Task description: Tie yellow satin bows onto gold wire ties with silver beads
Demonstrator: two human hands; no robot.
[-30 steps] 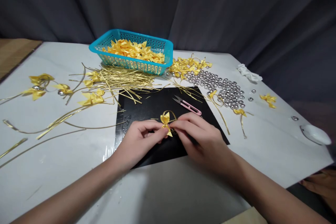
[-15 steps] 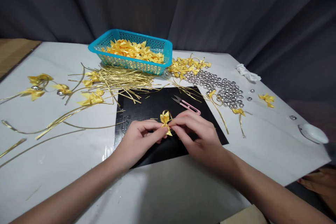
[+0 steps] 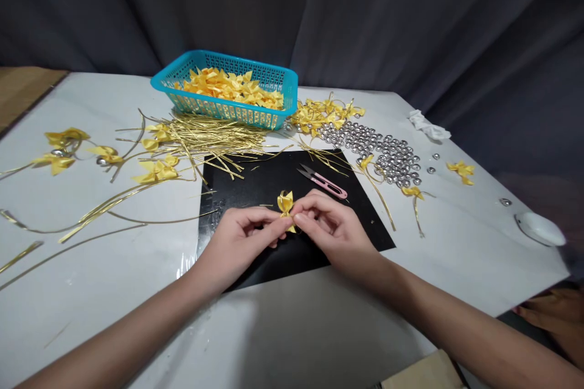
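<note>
A small yellow ribbon bow (image 3: 285, 202) with gold cord round its middle is held upright above the black mat (image 3: 255, 185). My left hand (image 3: 249, 234) pinches the bow's left side between thumb and fingers. From the right, my right hand (image 3: 331, 225) is closed at the bow's middle, thumb against fingertips, on the gold cord there; the fingers hide part of it. Just beyond my right hand lies a pair of pink thread snips (image 3: 326, 183), blades pointing to the far left.
Behind the mat are a blue basket (image 3: 223, 110) of yellow bows and a pile of gold cords (image 3: 214, 137). Silver beads (image 3: 392, 155) are heaped right of the mat. Finished-looking bows (image 3: 61, 152) lie at left. A white computer mouse (image 3: 541, 228) sits near the right edge.
My right hand's fingers have curled in and drawn closer together at the bow. The cord loop that stood out beside the bow is now smaller. The view has shifted slightly.
</note>
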